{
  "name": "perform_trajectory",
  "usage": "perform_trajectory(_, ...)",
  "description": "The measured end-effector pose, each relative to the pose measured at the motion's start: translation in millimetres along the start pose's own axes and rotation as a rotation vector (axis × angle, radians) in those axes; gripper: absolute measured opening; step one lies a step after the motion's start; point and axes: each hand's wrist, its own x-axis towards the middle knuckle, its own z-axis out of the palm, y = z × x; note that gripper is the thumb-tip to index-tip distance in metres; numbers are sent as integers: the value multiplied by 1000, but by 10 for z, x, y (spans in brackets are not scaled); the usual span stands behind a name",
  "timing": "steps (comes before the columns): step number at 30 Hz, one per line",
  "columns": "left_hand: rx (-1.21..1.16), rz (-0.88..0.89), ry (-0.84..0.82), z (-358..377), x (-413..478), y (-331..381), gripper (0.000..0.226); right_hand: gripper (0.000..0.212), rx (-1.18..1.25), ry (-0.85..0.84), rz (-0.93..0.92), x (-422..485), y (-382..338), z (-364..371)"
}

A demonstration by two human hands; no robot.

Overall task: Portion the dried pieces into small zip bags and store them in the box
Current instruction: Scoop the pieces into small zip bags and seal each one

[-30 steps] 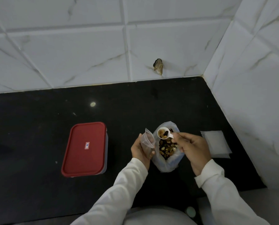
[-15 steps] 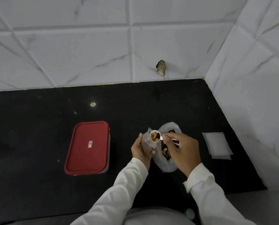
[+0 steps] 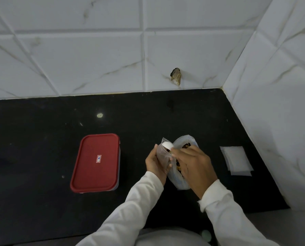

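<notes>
- A left hand grips a small zip bag just right of the red-lidded box, while the right hand holds a white scoop upended at the bag's mouth.
- The dried pieces sit in a larger bag, right of the box and touching both hands.
- Empty zip bags lie stacked farther right of the box.
- The box is lidded and no filled bag shows outside it. Portioning looks barely begun, with sealing and storing ahead.
</notes>
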Motion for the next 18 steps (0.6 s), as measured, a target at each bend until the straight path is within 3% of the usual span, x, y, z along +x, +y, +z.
perform_trajectory(2,-12,-1,-5,6,4,4,43,36,-33,-90,3,80,-62,-24)
perform_trajectory(4,-7,-1,4,13,1,-2,43,35,-207,-506,133,199,-108,-25)
perform_trajectory(6,-6,-4,16,15,7,-9,42,47,-244,-638,253,170,-14,27)
perform_trajectory(7,-9,-3,19,17,14,-9,41,44,-185,-624,284,111,-39,12)
perform_trajectory(11,-15,2,24,-11,42,-27,42,23,21,72,6,-32,61,-88)
perform_trajectory(14,-15,7,53,-62,46,-35,36,10,36,139,161,-52,284,-202)
perform_trajectory(18,3,-7,109,-121,68,-79,38,12,60,88,296,-189,683,-25)
